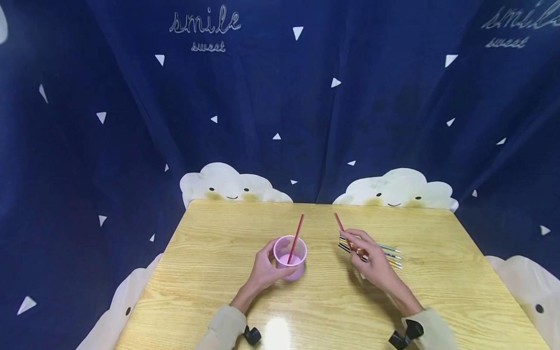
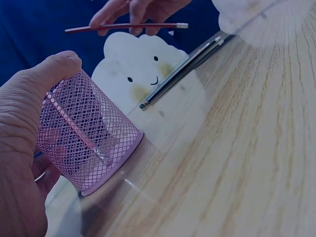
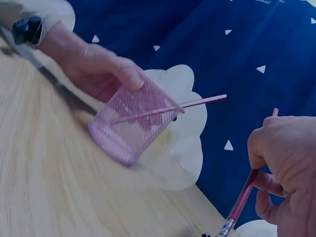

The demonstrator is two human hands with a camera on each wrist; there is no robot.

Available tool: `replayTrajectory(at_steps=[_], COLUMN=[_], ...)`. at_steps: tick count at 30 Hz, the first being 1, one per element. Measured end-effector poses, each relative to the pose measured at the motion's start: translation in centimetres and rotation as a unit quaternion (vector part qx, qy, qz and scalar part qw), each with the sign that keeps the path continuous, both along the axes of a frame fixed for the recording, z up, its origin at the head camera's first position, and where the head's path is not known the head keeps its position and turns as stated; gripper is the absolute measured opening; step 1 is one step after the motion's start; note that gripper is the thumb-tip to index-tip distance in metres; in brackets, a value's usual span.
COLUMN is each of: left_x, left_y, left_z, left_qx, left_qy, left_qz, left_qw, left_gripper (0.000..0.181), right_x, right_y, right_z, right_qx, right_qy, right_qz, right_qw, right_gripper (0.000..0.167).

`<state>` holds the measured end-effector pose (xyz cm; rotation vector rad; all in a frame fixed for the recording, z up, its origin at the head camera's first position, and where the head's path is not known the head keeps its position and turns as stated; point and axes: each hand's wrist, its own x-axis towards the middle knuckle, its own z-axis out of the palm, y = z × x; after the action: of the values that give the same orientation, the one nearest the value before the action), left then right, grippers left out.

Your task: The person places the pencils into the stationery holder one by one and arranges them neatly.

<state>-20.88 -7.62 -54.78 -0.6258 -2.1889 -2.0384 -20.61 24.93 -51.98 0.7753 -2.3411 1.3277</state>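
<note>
Two pale sleeves (image 1: 225, 323) are lying nearest, each leading to a busy hand over the wooden table (image 1: 210, 253). The left hand (image 1: 265, 271) is curling its grip round the pink mesh cup (image 1: 298, 273), which is standing on the table left of the other hand. That hold is looking well placed for steadying; squeezing harder would likely be adding little, and the fingers should be staying clear of the mouth. Inside, one red pencil (image 1: 296, 238) is leaning against the rim, leaving most of the cup free.

The right hand (image 1: 369, 261) is pinching a second red pencil (image 1: 339, 222), its grip grasping the shaft partway along and its eraser end slanting back toward the person. For lowering it cleanly into the cup, turning it nearly upright and aiming beside the leaning pencil are seeming wisest, with the fingers holding nearer the upper end. Several loose pencils (image 1: 389, 248) are lying under and beyond that hand. Farthest off, a blue cloth (image 1: 315, 107) is hanging behind the table.
</note>
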Motion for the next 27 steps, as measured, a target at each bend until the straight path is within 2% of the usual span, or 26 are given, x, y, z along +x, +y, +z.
replayTrajectory(at_steps=[3,7,13,19,27], left_x=[0.1,0.1,0.0,0.0,0.0], left_y=[0.0,-0.1,-0.1,-0.1,-0.1], left_z=[0.1,0.0,0.0,0.1,0.3], left_qx=[0.003,0.002,0.004,0.002,-0.001], left_qy=[-0.005,-0.005,0.001,0.0,0.004], left_qz=[-0.001,0.0,-0.003,-0.009,-0.01], left_qw=[1.0,1.0,1.0,1.0,0.9999], left_gripper=[0.08,0.08,0.08,0.08,0.081], right_x=[0.0,-0.2,-0.8,-1.8,-2.7], right_y=[-0.6,-1.9,-4.8,-7.5,-10.7], right_z=[0.4,1.1,2.7,3.4,2.8], right_qx=[-0.024,-0.069,-0.159,-0.207,-0.22], right_qy=[-0.012,0.004,0.003,0.024,0.05], right_qz=[0.002,0.015,0.04,0.017,-0.027], right_qw=[0.9997,0.9975,0.9864,0.9779,0.9737], right_gripper=[0.066,0.062,0.058,0.058,0.056])
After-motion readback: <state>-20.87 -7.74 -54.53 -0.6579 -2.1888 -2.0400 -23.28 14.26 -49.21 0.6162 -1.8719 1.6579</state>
